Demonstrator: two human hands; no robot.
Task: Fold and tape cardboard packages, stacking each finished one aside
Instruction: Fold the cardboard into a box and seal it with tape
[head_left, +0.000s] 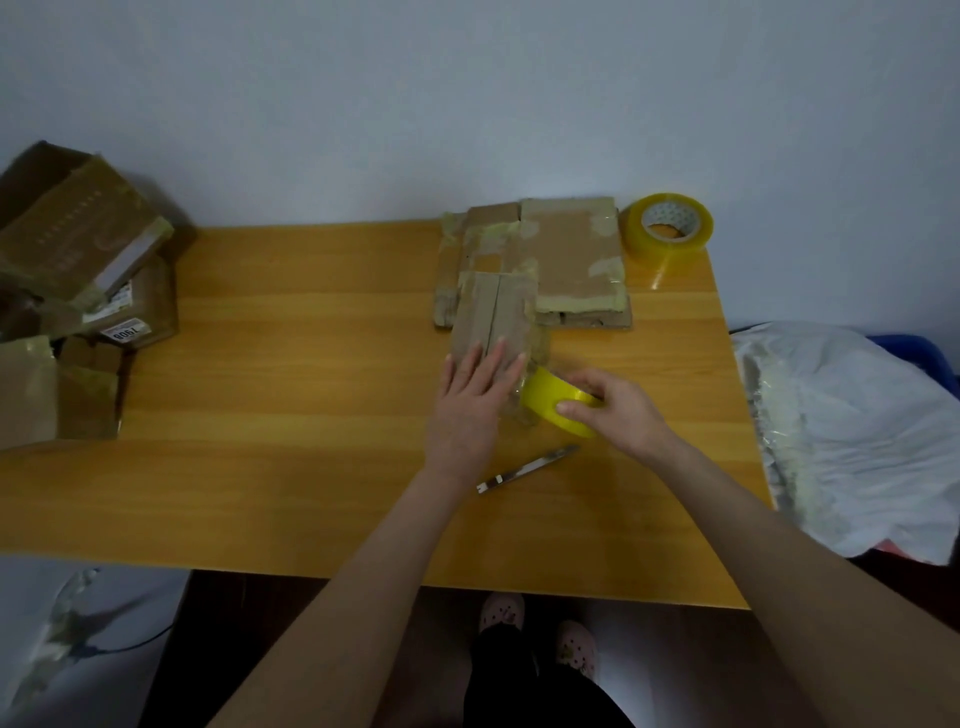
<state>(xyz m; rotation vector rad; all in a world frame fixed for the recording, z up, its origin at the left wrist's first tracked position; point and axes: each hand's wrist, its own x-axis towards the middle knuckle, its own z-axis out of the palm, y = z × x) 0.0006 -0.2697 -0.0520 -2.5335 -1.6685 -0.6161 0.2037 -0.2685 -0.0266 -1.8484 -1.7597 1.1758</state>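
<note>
A small folded cardboard package lies on the wooden table, its two flaps meeting along a centre seam. My left hand presses flat on its near end with straight fingers. My right hand grips a yellow tape roll right beside the package's near right corner, with a clear strip of tape stretched from the roll to the cardboard. Behind the package lies a stack of flattened, taped cardboard pieces.
A second, larger tape roll stands at the table's back right corner. A box cutter lies near my wrists. Taped cardboard boxes are piled at the left edge. White plastic bags lie off the right edge.
</note>
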